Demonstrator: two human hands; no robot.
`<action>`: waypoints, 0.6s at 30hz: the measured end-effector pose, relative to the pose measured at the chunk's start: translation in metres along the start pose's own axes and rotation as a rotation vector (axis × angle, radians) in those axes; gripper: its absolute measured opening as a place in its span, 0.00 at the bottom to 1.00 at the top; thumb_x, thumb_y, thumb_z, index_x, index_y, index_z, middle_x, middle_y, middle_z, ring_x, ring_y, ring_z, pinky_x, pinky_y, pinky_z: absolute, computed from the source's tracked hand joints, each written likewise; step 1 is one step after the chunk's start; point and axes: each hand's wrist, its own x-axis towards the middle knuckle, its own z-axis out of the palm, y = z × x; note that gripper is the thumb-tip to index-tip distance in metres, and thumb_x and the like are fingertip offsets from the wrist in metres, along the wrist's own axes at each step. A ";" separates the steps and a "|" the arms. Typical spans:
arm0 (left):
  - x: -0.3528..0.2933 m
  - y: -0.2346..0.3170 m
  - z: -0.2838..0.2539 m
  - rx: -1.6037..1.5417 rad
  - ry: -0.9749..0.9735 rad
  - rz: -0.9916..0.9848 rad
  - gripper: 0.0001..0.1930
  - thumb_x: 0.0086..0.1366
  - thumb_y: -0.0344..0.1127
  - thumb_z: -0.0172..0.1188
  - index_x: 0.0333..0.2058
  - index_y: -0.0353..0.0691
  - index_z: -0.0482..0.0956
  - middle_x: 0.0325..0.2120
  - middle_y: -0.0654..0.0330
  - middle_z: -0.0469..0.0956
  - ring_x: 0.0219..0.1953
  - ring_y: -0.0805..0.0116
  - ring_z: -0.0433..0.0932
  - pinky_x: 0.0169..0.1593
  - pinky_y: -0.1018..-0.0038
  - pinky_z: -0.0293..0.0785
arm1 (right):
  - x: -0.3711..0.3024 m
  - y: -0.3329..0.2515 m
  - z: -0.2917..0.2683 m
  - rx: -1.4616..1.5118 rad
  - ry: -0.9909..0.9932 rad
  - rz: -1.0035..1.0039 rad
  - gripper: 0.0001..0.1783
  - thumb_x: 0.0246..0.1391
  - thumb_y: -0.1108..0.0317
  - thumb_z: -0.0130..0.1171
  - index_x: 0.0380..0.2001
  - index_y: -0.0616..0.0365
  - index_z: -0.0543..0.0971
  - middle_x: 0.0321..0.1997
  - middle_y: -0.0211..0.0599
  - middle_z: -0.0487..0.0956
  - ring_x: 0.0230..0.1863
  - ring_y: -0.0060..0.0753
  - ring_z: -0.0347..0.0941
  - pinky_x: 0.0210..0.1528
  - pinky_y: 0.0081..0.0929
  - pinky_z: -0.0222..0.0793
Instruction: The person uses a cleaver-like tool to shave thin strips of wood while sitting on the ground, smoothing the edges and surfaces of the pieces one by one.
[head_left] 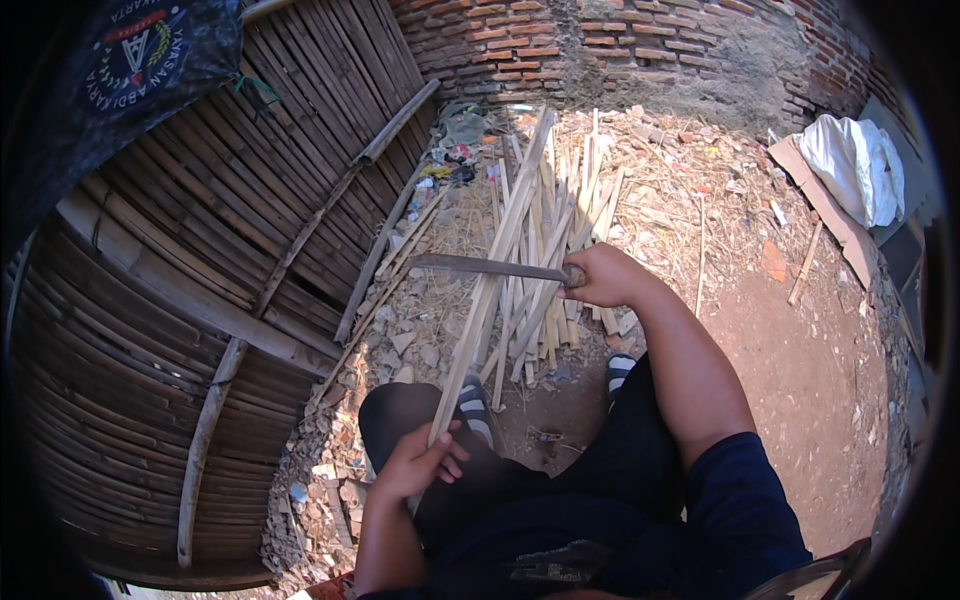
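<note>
The left grip clasps the near end of a long wooden strip, which runs forward from it. The right grip is wrapped around the handle of a machete, its blade extending leftward across the strip.

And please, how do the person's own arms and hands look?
The left hand and right hand wear no gloves. On the right arm, a short dark navy sleeve ends near the elbow, leaving the forearm bare. The left forearm is bare too; no watch shows.
</note>
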 end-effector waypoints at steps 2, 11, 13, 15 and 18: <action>0.000 0.001 0.000 0.011 -0.005 0.009 0.23 0.82 0.42 0.47 0.65 0.33 0.66 0.38 0.53 0.84 0.32 0.69 0.84 0.36 0.73 0.82 | 0.000 0.001 -0.007 -0.008 -0.039 0.023 0.24 0.51 0.49 0.73 0.41 0.59 0.84 0.39 0.53 0.84 0.46 0.58 0.81 0.49 0.47 0.76; 0.002 -0.005 -0.002 -0.003 -0.011 0.014 0.23 0.82 0.43 0.47 0.66 0.32 0.65 0.38 0.53 0.84 0.32 0.69 0.84 0.35 0.74 0.82 | 0.001 0.001 -0.002 0.024 -0.013 0.013 0.23 0.51 0.51 0.74 0.41 0.59 0.85 0.39 0.55 0.84 0.46 0.58 0.81 0.49 0.47 0.76; 0.001 -0.005 -0.002 -0.002 -0.013 0.016 0.23 0.82 0.43 0.46 0.66 0.32 0.65 0.39 0.53 0.84 0.32 0.69 0.84 0.35 0.74 0.82 | 0.001 0.000 -0.002 0.030 -0.031 0.024 0.23 0.51 0.51 0.74 0.42 0.59 0.85 0.39 0.55 0.84 0.46 0.59 0.81 0.49 0.46 0.76; 0.002 -0.004 -0.002 0.007 -0.012 0.019 0.23 0.82 0.43 0.46 0.66 0.32 0.65 0.39 0.53 0.84 0.32 0.69 0.84 0.35 0.74 0.82 | 0.000 0.002 -0.002 0.027 -0.035 0.032 0.23 0.51 0.52 0.74 0.42 0.59 0.85 0.39 0.55 0.84 0.45 0.59 0.81 0.49 0.46 0.76; 0.002 -0.003 -0.001 0.026 -0.007 0.016 0.23 0.82 0.43 0.46 0.66 0.33 0.65 0.39 0.53 0.84 0.32 0.69 0.84 0.35 0.74 0.83 | 0.001 0.003 -0.002 0.008 -0.029 0.025 0.23 0.51 0.52 0.74 0.42 0.59 0.85 0.39 0.56 0.84 0.45 0.59 0.81 0.49 0.46 0.76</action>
